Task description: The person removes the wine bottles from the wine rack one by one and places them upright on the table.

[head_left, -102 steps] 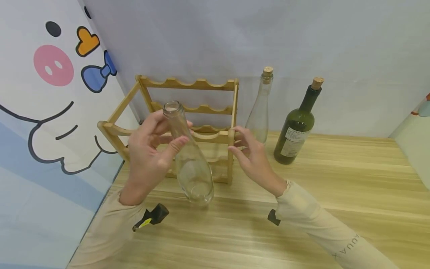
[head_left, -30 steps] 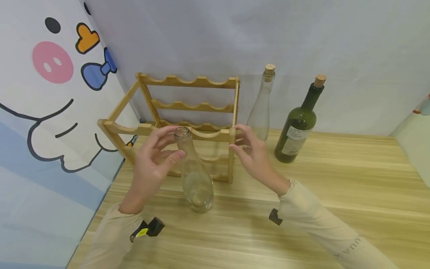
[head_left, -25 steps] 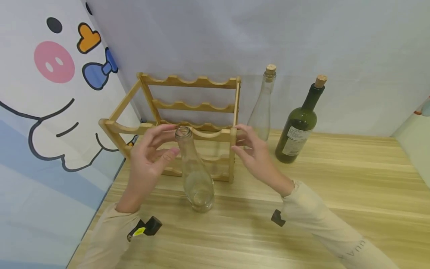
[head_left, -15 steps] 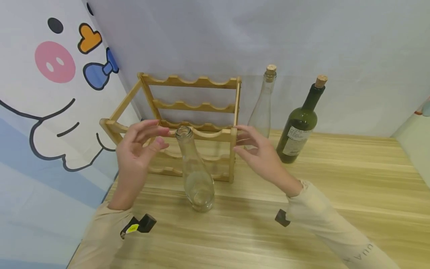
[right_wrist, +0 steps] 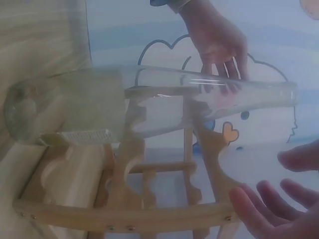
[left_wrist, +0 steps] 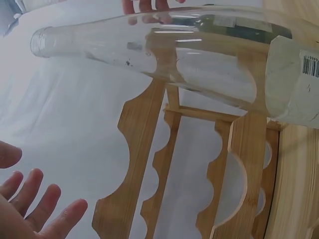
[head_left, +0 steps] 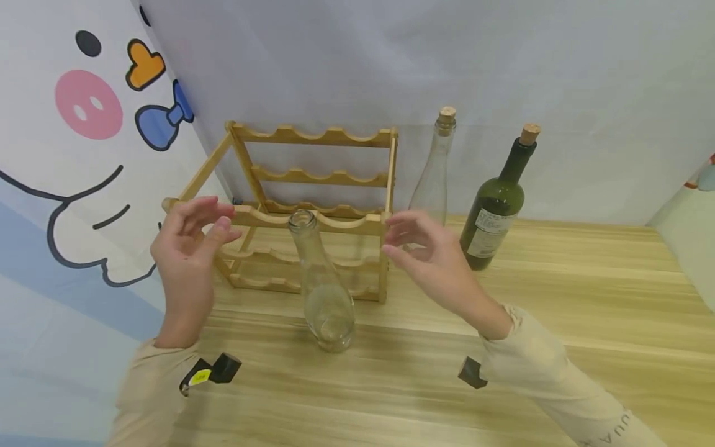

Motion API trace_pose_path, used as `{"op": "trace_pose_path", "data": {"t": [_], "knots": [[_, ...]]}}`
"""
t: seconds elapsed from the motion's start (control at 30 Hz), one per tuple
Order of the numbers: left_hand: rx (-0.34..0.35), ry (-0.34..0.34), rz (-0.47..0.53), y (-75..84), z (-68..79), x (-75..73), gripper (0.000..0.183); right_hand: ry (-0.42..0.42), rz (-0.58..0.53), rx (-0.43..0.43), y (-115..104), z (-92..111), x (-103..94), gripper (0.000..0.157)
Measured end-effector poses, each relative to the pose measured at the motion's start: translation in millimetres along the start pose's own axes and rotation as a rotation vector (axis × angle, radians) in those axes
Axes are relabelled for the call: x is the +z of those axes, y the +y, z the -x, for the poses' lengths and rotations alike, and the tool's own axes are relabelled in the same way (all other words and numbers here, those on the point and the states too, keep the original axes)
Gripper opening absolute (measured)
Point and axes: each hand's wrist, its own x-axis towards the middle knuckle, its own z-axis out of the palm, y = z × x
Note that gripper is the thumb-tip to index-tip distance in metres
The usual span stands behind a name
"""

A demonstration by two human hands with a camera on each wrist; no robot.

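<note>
A clear glass bottle without a cork stands upright on the table in front of the wooden wine rack. To its left, my left hand hovers apart from the bottle with fingers loosely bent and nothing in them. My right hand is at the rack's front right post, its fingers relaxed; whether the fingertips touch the wood is hard to tell. In the left wrist view the clear bottle crosses in front of the rack, a label on its lower body. The right wrist view shows the bottle too, hazily.
Behind my right hand stands a corked clear bottle, partly hidden by it. Right of that is a corked green wine bottle with a white label. A pale curtain hangs behind, and a cartoon-printed panel borders the left.
The clear bottle came down from a tilted hold to standing on the table. My left hand let go and moved left. My right hand shifted slightly right, from the rack post.
</note>
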Motion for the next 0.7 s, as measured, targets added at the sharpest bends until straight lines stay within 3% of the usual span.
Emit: {"op": "trace_pose_path", "data": {"t": [0.47, 0.7], "knots": [[-0.018, 0.229, -0.097, -7.0, -10.7, -30.9, 0.027, -0.083, 0.079, -0.073, -23.2, -4.3, 12.9, 0.037], [-0.050, 0.323, -0.252, -8.2, -18.4, -44.3, 0.026, -0.156, 0.089, -0.103, -16.8, -12.1, 21.4, 0.044]]}}
